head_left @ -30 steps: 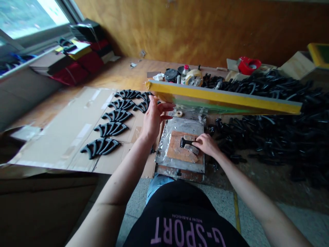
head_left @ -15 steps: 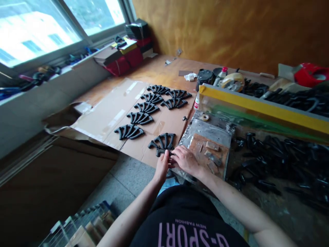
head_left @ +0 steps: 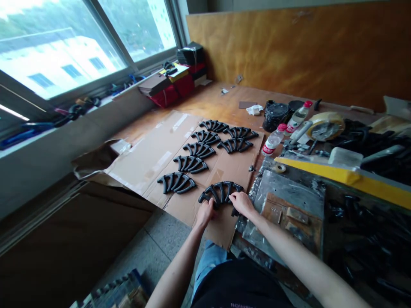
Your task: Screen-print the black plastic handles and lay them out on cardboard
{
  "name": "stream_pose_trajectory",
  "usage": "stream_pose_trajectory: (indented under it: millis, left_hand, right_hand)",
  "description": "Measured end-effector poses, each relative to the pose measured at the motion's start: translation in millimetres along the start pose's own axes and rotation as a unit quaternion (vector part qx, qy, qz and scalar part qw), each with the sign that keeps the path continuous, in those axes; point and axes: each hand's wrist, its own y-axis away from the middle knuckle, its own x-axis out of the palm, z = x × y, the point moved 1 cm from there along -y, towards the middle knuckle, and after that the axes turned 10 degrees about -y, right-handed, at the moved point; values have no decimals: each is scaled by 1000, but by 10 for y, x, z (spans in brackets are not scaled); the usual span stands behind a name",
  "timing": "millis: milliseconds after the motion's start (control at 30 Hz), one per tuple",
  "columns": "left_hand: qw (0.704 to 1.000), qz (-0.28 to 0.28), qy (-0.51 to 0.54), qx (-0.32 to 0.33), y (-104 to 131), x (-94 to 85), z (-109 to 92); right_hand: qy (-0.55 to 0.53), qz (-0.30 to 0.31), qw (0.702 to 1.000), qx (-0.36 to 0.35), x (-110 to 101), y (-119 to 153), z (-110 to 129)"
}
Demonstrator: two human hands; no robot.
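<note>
On the cardboard sheet [head_left: 150, 145], a fan-shaped row of glossy black curved pieces [head_left: 221, 191] lies nearest me. My left hand [head_left: 204, 212] is at the row's left end, fingers closed on a black curved piece there. At the right end is my right hand [head_left: 243, 204], its fingers pinched on another black curved piece, part of which shows dark below the hand. Fingertips of both hands are partly hidden. Further off, several similar fans of black pieces [head_left: 176, 183] lie in two columns.
Right of the cardboard is a grey board [head_left: 289, 186] with wooden bits and a tape roll [head_left: 280, 168]. Beyond stand two red-capped bottles [head_left: 273, 140] and a black tub [head_left: 275, 116]. A yellow-edged divider [head_left: 346, 175] borders loose black pieces at the right. Red boxes [head_left: 173, 90] sit by the window.
My hands have moved apart, from together at the row's near side to its two ends. The row now looks fuller and more even. The view has shifted, showing more of the bottles.
</note>
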Motion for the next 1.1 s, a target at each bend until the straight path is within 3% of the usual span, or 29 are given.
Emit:
stream_pose_trajectory:
  millis: [133,300,467,700,800,900,1000,1100]
  left_hand:
    - [997,43,-53,42,-519,-251,-493]
    - [986,97,-114,71,-1064,-464,-1030]
    - [979,106,-155,81,-1338,-525,-1285]
    - [981,14,-174,82,-1504,-470,-1493]
    - [978,-49,-185,79,-1410,-473,-1491]
    - [968,-111,-207,92,-1228,-486,-1427]
    - [952,-154,-232,125,-1082,-500,-1306]
    - [926,-204,-273,163,-1000,-489,-1106]
  right_hand:
    - [-46,-100,991,75,-10,-224,-120]
    - [-73,-163,976,126,-36,-599,-169]
    - [-93,-182,965,162,-115,-928,-163]
    - [-138,-180,953,203,-319,-1141,-100]
    - [-188,-156,956,166,-350,-968,-48]
    - [-258,-134,952,99,-414,-589,-52]
    - [-289,-154,943,53,-601,-22,-220]
    - [-277,-215,935,52,-870,742,-625]
